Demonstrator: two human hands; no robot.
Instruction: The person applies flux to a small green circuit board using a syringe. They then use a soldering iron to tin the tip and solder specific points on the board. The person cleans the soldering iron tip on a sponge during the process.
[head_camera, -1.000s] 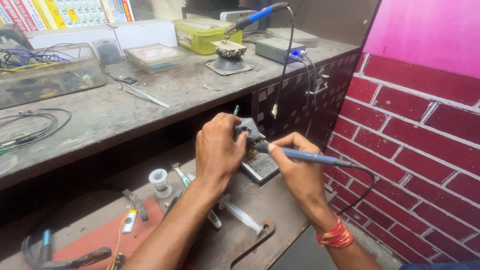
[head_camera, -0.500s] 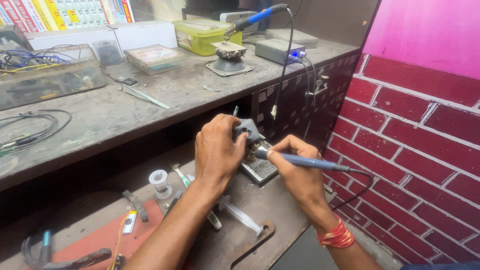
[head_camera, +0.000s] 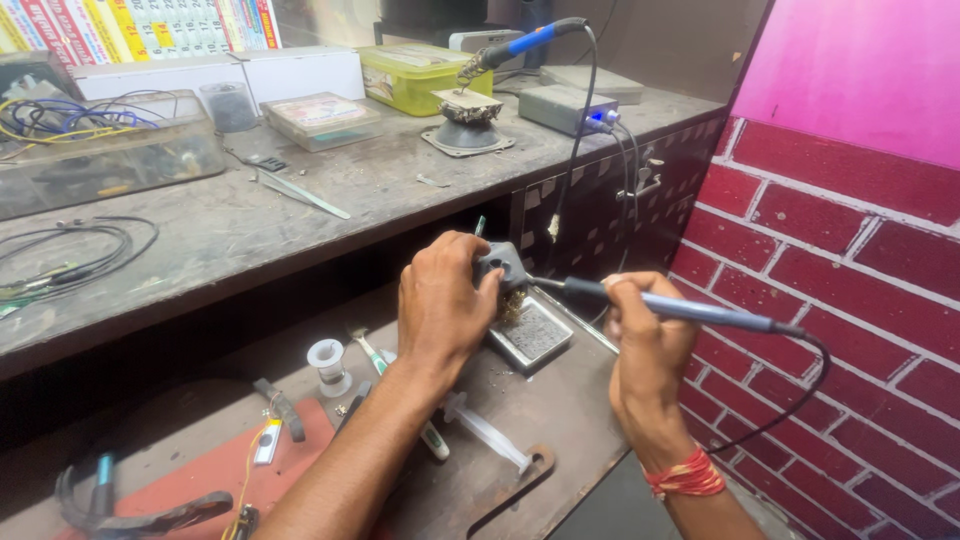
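On lower bench: two hands, one soldering iron.

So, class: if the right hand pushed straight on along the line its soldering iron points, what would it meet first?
Most likely the small dark part pinched in the left hand: the right hand aims the soldering iron leftward, tip apparently touching it already, though depth is unclear.

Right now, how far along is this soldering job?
Midway, seemingly. Set up: a small metal tray lies below the work. In hand: the left hand grips a small dark part; the right hand points the blue-handled soldering iron at it. What's left can't be judged.
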